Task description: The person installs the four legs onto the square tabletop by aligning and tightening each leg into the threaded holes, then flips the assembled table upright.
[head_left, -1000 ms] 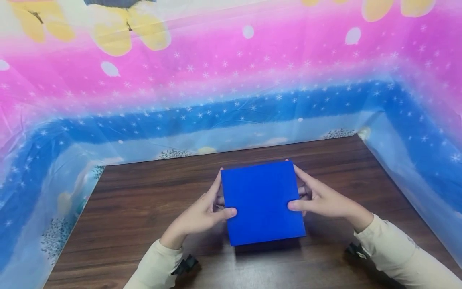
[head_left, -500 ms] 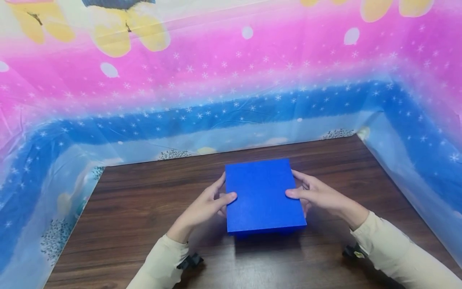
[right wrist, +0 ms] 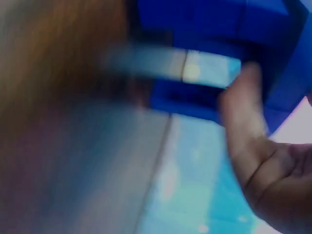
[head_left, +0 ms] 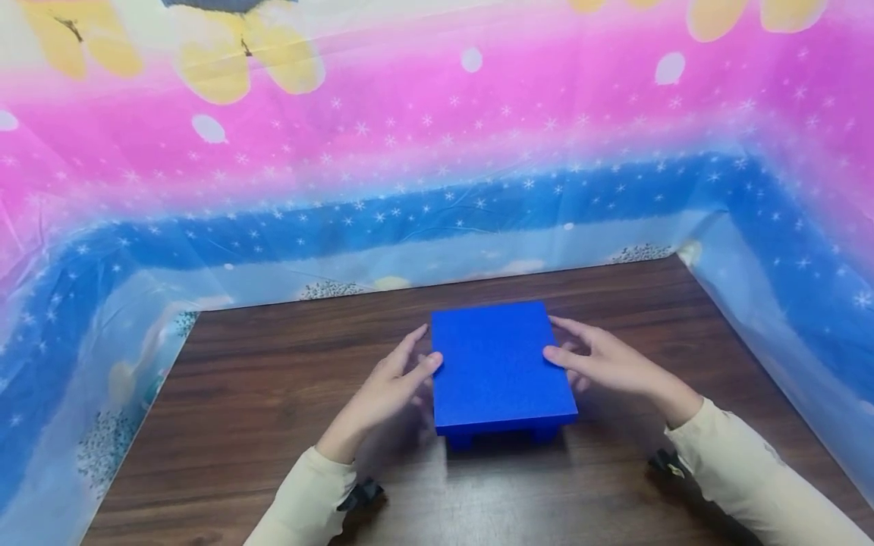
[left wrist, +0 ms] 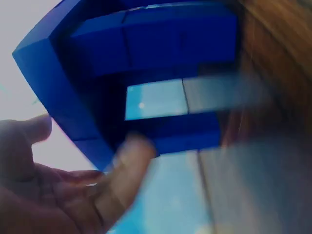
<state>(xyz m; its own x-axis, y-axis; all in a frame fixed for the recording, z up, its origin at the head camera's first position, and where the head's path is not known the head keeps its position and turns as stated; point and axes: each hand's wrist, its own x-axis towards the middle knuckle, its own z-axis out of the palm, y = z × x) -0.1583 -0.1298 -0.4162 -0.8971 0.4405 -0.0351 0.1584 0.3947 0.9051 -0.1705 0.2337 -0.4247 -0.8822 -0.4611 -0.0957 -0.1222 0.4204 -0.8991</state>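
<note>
A small blue stool (head_left: 501,364) with a flat square top stands upright on short legs at the middle of the wooden table. My left hand (head_left: 389,390) is at its left side, the thumb at the top's edge and the fingers loosely spread. Opposite it, my right hand (head_left: 611,360) has the thumb tip on the right edge, the other fingers beside the stool. Both wrist views show the legs (left wrist: 180,41) and the open space under the top. A blurred, extended finger of each hand shows near a leg; whether it touches I cannot tell.
The dark wood-grain table (head_left: 273,394) surrounds the stool. A printed cloth (head_left: 410,152) in pink and blue hangs along the back and both sides. A small black object (head_left: 362,494) shows under each sleeve cuff.
The stool has come down and levelled, so its front legs now show below the top. The thumbs have drawn outward to its edges, and the left fingers have loosened.
</note>
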